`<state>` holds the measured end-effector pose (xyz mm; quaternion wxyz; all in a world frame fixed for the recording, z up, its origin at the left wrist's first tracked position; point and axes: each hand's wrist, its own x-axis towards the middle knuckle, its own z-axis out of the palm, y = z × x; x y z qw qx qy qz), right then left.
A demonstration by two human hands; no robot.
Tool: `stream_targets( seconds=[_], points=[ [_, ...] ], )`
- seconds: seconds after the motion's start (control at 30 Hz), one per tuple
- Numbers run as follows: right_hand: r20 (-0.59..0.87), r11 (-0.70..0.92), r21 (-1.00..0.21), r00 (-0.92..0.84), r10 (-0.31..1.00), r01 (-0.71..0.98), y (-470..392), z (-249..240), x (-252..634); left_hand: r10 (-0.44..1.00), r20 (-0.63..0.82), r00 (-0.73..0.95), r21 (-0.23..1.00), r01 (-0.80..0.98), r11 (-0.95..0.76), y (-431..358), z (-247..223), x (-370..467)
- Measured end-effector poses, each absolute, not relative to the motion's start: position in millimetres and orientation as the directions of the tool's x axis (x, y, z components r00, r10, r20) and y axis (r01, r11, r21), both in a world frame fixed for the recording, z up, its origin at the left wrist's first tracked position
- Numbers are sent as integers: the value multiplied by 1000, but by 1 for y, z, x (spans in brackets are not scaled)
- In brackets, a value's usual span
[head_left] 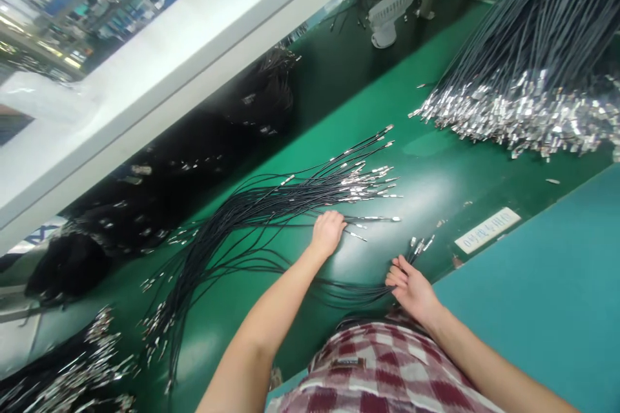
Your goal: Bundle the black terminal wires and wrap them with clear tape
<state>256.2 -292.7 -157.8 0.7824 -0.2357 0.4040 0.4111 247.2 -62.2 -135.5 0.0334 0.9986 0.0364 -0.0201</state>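
Observation:
A loose bundle of black cables (232, 210) with shiny metal ends lies curved across the green table (411, 187). At its right side my left hand (329, 232) has its fingers closed on a few cables, whose ends stick out to the right. Nearer to my body, my right hand (404, 281) is closed around a smaller group of cables (353, 290). The metal tips of that group rise just above its fingers, and the cables run back left beneath my left forearm.
A large pile of cables (527, 103) lies at the upper right, another (77, 368) at the lower left. A white shelf beam (194, 58) crosses the upper left, dark bundles under it. A white label (487, 230) is on the table's near edge.

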Motion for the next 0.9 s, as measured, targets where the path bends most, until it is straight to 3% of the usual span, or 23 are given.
stream_targets(
  seconds=[0.13,0.3,0.37,0.43,0.53,0.6,0.77,0.9],
  points=[
    [-838,551,-36,325,437,-833,-297,-162,250,173,49,984,75,169,-983,-6,-117,245],
    [-845,556,-37,324,426,-830,-296,-164,251,491,-99,865,-145,476,-867,47,-106,192],
    [-843,551,-37,322,430,-834,-294,-162,253,453,-191,871,-230,409,-883,39,-113,164],
    [-842,541,-39,320,435,-840,-294,-160,254,327,-289,900,-242,262,-934,17,-124,135],
    [-842,506,-55,313,440,-861,-301,-160,252,140,-354,925,-142,94,-985,-24,-142,96],
    [-848,476,-63,298,438,-877,-311,-164,249,93,-353,931,-82,69,-994,-45,-147,78],
    [-846,449,-55,280,454,-892,-331,-176,241,160,-263,951,-22,160,-987,-68,-140,87],
    [-843,475,-67,305,444,-877,-329,-180,240,191,-189,963,196,227,-954,-84,-144,141]
  ],
)
